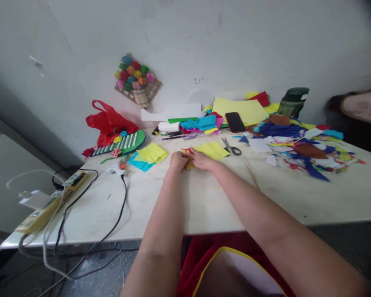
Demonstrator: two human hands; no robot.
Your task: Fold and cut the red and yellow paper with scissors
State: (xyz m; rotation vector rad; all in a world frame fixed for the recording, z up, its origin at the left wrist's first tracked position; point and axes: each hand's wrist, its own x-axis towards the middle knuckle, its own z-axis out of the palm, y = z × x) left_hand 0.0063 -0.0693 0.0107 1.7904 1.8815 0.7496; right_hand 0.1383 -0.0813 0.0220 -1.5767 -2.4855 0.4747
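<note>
Both my hands meet at the middle of the white table (204,202). My left hand (178,160) is curled closed, and my right hand (202,160) lies closed beside it. Together they pinch a small yellow paper piece (188,165) with a bit of red showing at its top. Just beyond my right hand lies a stack of yellow paper squares (212,149). To the left of my left hand sits another yellow-green stack (151,153) on cyan paper (139,164). Scissors (231,148) rest right of the yellow squares.
Paper scraps (299,144) cover the right side. A black phone (235,122) lies on a yellow sheet (239,109). A red bag (109,123), a green tray (123,143), a power strip (54,198) with cables, a thin stick (250,171) and a dark bottle (293,102) stand around.
</note>
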